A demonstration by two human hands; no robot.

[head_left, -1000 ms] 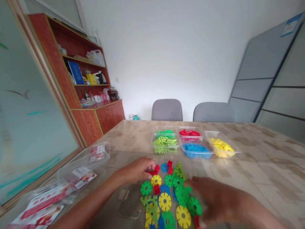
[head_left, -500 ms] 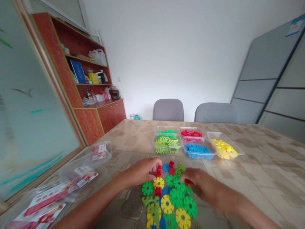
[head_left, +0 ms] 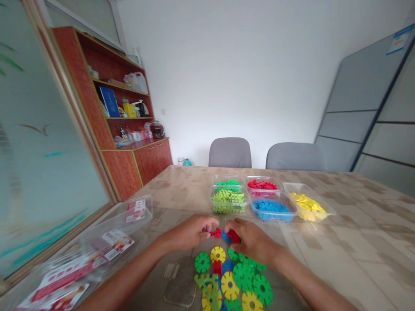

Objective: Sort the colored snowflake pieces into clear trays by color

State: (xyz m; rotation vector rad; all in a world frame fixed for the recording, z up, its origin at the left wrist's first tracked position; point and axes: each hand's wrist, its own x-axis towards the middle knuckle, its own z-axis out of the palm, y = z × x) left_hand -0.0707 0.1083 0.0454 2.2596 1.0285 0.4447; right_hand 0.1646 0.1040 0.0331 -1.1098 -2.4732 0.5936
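Observation:
A pile of flat gear-shaped plastic pieces point(head_left: 231, 276), green, yellow, blue and red, lies on the table in front of me. My left hand point(head_left: 191, 233) pinches a small red piece point(head_left: 215, 233) at the far edge of the pile. My right hand point(head_left: 251, 242) is closed on another red piece point(head_left: 233, 236) right beside it, so the two red pieces almost touch. Both hands hover just above the pile.
Behind the pile stand clear tubs sorted by colour: dark green point(head_left: 228, 183), light green point(head_left: 228, 199), red point(head_left: 262, 185), blue point(head_left: 272, 209), yellow point(head_left: 306, 204). Clear packaging with red labels point(head_left: 106, 242) lies at the left. Two grey chairs point(head_left: 230, 152) face the far table edge.
My right hand has moved from the near right side of the pile up and left, with a red piece in it, to meet my left hand. The left hand has barely shifted.

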